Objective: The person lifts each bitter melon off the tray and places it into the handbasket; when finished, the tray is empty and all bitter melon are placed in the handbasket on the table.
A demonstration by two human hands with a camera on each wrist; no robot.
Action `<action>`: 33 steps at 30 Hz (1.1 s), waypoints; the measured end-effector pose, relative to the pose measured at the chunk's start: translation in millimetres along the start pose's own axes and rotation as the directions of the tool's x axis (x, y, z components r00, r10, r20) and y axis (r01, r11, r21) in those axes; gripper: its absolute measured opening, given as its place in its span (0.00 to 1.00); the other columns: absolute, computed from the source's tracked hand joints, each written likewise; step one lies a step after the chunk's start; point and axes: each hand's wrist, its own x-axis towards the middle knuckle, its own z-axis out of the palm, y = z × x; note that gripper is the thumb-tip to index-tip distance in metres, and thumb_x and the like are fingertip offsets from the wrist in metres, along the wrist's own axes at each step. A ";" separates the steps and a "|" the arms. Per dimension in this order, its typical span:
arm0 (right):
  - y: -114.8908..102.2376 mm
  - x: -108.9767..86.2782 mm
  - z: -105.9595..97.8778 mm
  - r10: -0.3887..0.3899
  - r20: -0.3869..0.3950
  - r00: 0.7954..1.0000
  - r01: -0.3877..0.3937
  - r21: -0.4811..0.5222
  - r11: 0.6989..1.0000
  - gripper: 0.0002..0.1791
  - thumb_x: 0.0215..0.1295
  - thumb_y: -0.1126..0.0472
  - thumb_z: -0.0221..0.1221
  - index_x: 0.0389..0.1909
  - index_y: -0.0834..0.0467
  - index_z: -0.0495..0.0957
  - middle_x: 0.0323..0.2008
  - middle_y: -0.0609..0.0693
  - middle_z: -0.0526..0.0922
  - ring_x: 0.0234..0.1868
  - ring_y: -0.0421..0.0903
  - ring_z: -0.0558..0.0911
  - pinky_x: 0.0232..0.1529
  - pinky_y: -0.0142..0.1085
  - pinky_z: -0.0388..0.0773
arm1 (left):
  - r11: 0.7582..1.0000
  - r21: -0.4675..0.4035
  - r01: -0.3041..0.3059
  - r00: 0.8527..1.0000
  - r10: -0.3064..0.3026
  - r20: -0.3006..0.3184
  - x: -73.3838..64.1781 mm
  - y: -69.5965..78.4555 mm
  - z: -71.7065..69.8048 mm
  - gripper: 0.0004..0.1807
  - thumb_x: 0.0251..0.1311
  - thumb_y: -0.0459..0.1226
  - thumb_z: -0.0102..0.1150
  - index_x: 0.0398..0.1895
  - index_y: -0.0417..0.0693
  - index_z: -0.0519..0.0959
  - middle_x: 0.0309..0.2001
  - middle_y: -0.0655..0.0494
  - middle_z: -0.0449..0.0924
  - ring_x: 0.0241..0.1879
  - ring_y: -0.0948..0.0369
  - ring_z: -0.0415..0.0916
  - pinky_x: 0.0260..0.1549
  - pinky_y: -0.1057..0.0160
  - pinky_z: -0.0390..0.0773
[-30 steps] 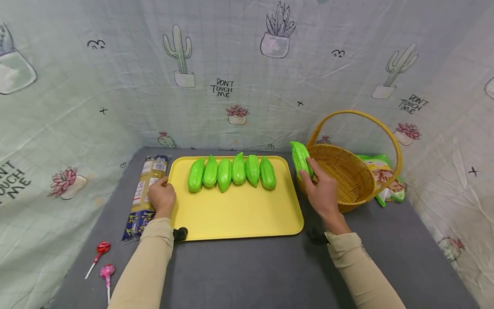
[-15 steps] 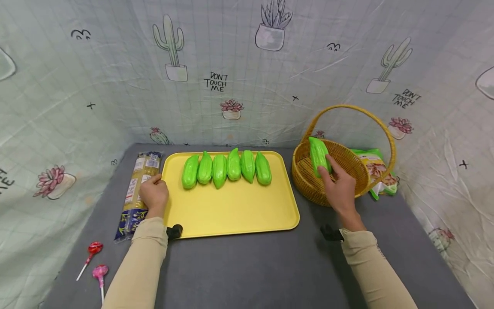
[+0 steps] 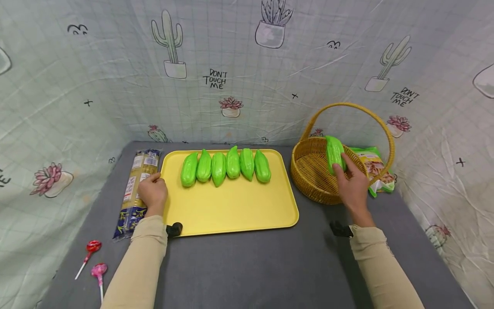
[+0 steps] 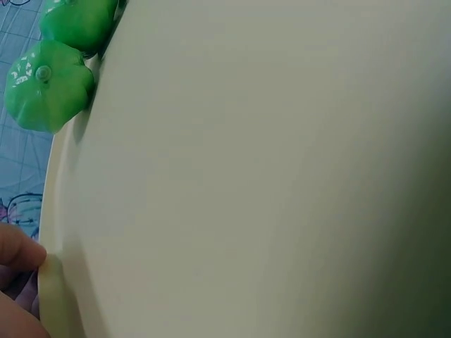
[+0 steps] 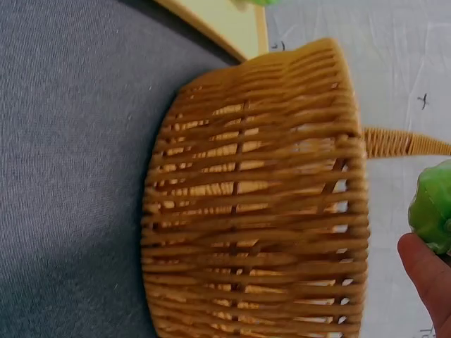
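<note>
My right hand (image 3: 353, 189) holds a bright green ridged gourd (image 3: 335, 153) above the wicker basket (image 3: 313, 189), with its fingers and thumb round the lower part. In the right wrist view the gourd (image 5: 433, 204) is above the basket's rim, at the right edge. My left hand (image 3: 153, 193) grips the left rim of the yellow tray (image 3: 231, 214); in the left wrist view a fingertip (image 4: 25, 250) presses that rim. Several similar green gourds (image 3: 218, 168) lie side by side along the tray's far edge. The basket's visible inside shows only woven wall and bottom.
A long pack of noodles (image 3: 137, 189) lies left of the tray, partly behind my left hand. Two lollipops, one red (image 3: 93, 246) and one pink (image 3: 99, 269), lie at the near left. A green food bag (image 3: 376, 169) is behind the basket, whose tall handle (image 3: 349, 105) arches over it.
My right hand has carried the gourd rightward, from beside the basket's left edge to over its opening. The left hand keeps its place on the tray rim. The head view has shifted slightly.
</note>
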 end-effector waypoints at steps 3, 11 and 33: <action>5.7 1.2 0.5 0.007 0.001 1.000 -0.007 -0.021 1.000 0.28 0.74 0.52 0.58 0.72 0.54 0.72 0.63 0.64 0.80 0.59 0.63 0.83 0.43 0.11 0.63 | 1.000 -0.002 -0.003 1.000 0.003 -0.004 -0.3 -1.1 -0.5 0.21 0.71 0.30 0.45 0.62 0.39 0.81 0.61 0.36 0.81 0.61 0.39 0.76 0.62 0.43 0.76; 24.2 -0.9 4.6 0.015 0.026 1.000 -0.013 -0.067 0.998 0.28 0.74 0.53 0.59 0.72 0.57 0.72 0.60 0.69 0.80 0.43 0.66 0.86 0.31 0.16 0.61 | 1.000 0.007 -0.007 1.000 0.007 -0.001 -0.3 -2.5 -2.5 0.21 0.72 0.30 0.44 0.62 0.39 0.80 0.61 0.36 0.80 0.60 0.39 0.76 0.61 0.42 0.76; 39.0 15.1 2.7 0.048 0.177 0.983 -0.011 -0.200 0.980 0.28 0.75 0.53 0.58 0.71 0.61 0.72 0.45 0.72 0.86 0.23 0.55 0.76 0.27 0.37 0.66 | 1.000 -0.003 0.002 1.000 -0.002 0.001 2.0 -4.8 3.6 0.21 0.72 0.30 0.44 0.62 0.39 0.81 0.62 0.36 0.80 0.62 0.39 0.75 0.63 0.42 0.75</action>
